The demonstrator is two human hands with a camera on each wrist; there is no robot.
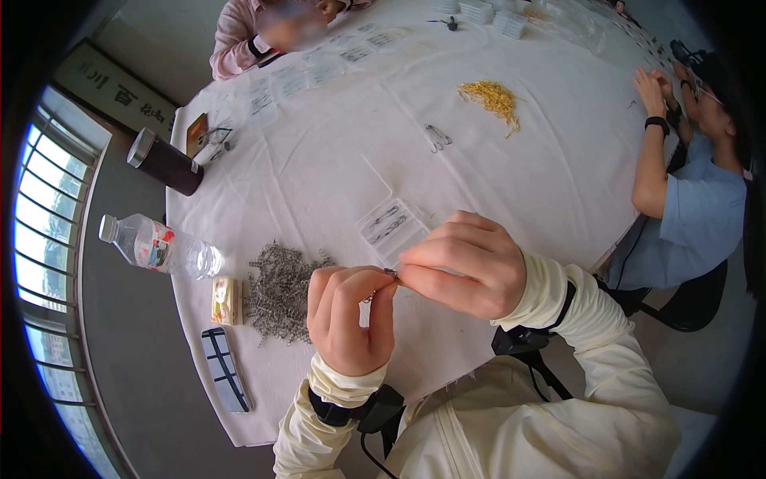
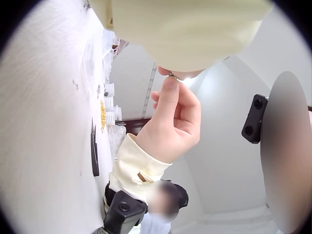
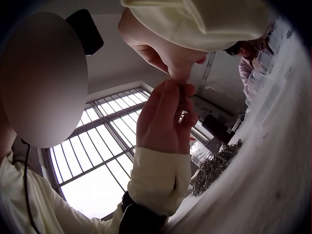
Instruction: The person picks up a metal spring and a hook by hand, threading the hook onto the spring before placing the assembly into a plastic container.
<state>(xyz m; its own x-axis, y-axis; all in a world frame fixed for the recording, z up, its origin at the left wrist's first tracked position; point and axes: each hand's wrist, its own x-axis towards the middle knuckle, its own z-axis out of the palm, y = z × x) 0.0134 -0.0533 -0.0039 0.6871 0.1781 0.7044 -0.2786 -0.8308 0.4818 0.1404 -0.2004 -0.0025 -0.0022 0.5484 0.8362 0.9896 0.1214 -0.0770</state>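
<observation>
In the head view my left hand (image 1: 351, 319) and right hand (image 1: 471, 267) meet at the fingertips above the near part of the table. Between them is a small dark metal piece (image 1: 389, 272), pinched from both sides and mostly covered by the fingers. More silvery metal wire (image 1: 369, 298) shows inside the left hand's curl. The left wrist view shows the right hand (image 2: 170, 117) with thumb and forefinger together; in the right wrist view, the left hand (image 3: 165, 114) pinches from below. Just beyond the hands lies a clear compartment box (image 1: 392, 227) holding dark wire pieces, its lid raised.
Left of my hands sits a tangled grey metal pile (image 1: 279, 291), beside a tissue pack (image 1: 227, 301), a phone (image 1: 225, 370), a plastic bottle (image 1: 159, 246) and a dark flask (image 1: 166, 162). Farther off lie a gold-coloured pile (image 1: 492, 99) and clear boxes (image 1: 509, 24). Two people sit around the table.
</observation>
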